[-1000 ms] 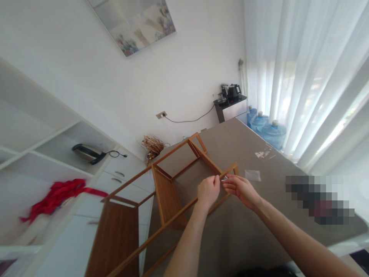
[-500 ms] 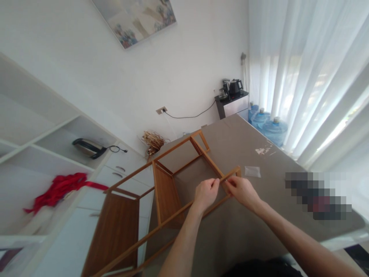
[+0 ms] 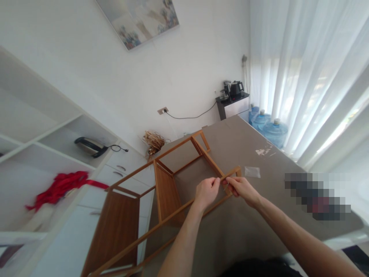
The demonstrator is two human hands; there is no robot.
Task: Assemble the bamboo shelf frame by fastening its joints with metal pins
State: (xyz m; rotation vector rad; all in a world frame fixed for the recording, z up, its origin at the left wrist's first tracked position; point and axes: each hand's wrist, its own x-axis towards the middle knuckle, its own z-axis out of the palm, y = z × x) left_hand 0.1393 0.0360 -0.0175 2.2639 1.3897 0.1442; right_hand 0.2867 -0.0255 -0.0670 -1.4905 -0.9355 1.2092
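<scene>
A brown wooden shelf rack (image 3: 168, 194) lies on its side on the grey table (image 3: 236, 142), one end reaching past the table's left edge. My left hand (image 3: 206, 193) is closed around a rail of the rack, close to where a crosspiece joins it. Just to the right, my right hand (image 3: 242, 190) pinches at the same joint, thumb and fingers pressed together. A thin, pale glint shows at those fingertips, too small to name. Beyond the right hand, a small white packet (image 3: 252, 172) lies flat on the table.
Blurred-out dark items (image 3: 317, 196) lie on the table at the right. Large blue water bottles (image 3: 273, 132) stand by the curtain. Behind the table, a black kettle (image 3: 236, 88) sits on a small cabinet. White shelving at the left holds another kettle (image 3: 90, 147) and red cloth (image 3: 62, 188).
My right hand's fingers have shifted and turned slightly at the joint, uncovering the small glint. My left hand keeps its hold on the rail, and the rack stays in place.
</scene>
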